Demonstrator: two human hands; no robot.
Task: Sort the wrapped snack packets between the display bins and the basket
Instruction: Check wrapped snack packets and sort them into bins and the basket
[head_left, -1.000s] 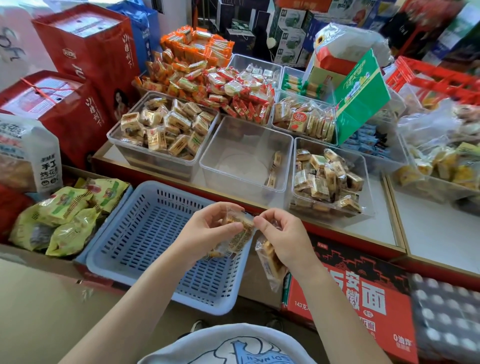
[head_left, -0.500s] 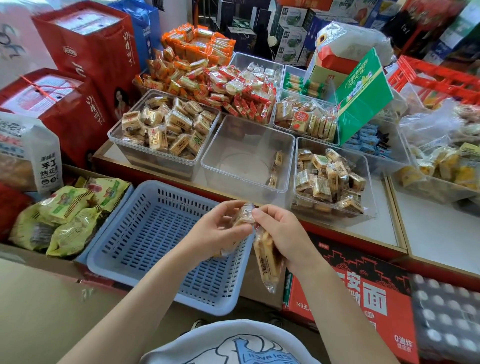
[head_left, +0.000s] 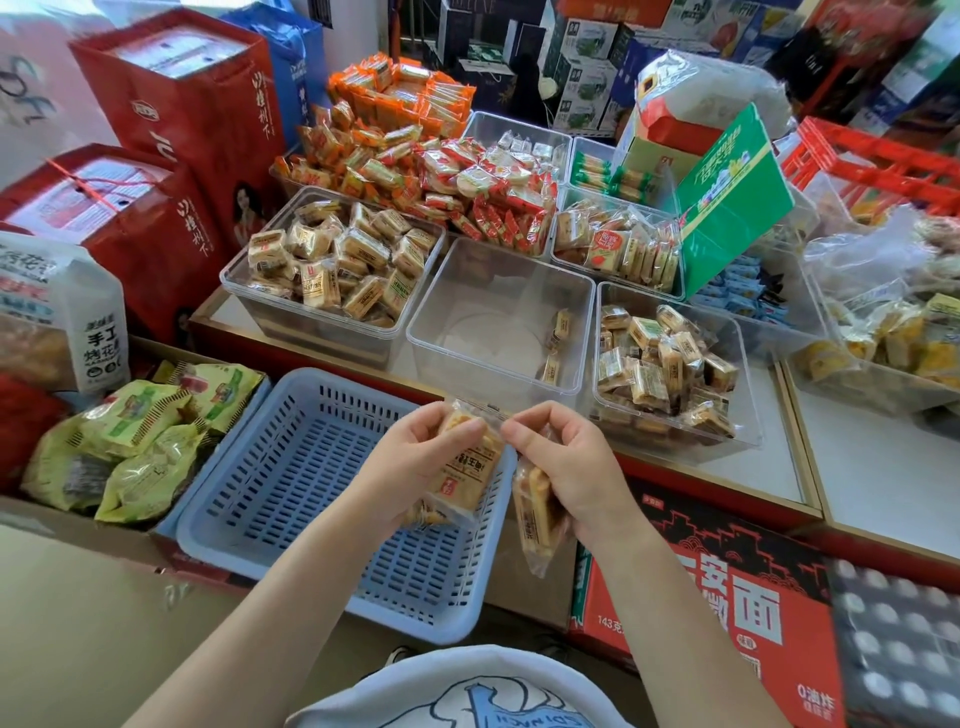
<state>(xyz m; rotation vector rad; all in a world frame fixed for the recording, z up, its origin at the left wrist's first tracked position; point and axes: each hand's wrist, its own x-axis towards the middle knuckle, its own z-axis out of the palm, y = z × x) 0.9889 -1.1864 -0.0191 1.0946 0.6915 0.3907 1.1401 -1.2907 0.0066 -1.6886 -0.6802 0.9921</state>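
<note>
Shop stock surrounds a counter (head_left: 717, 467) carrying clear display bins, with a blue basket (head_left: 270, 483) set in front of it on the person's near side. Beyond the basket stand a full bin (head_left: 249, 296), a nearly empty middle bin (head_left: 498, 358) with two small packets at its right wall, and a partly filled bin (head_left: 748, 436).

Both hands hover over the basket's right rim. The left hand (head_left: 415, 467) grasps a clear-wrapped snack packet (head_left: 467, 478), thumb and fingers curled around its upper half. The right hand (head_left: 576, 467) pinches a second packet (head_left: 535, 519), which hangs lengthwise just outside the rim. Thumb and forefinger of each hand nearly meet at the top seal.

Handling judgement: the packets appear light, with slick, crinkly film over a brittle biscuit. Grip across the flat faces or at the crimped seal; avoid squeezing the middle.
</note>
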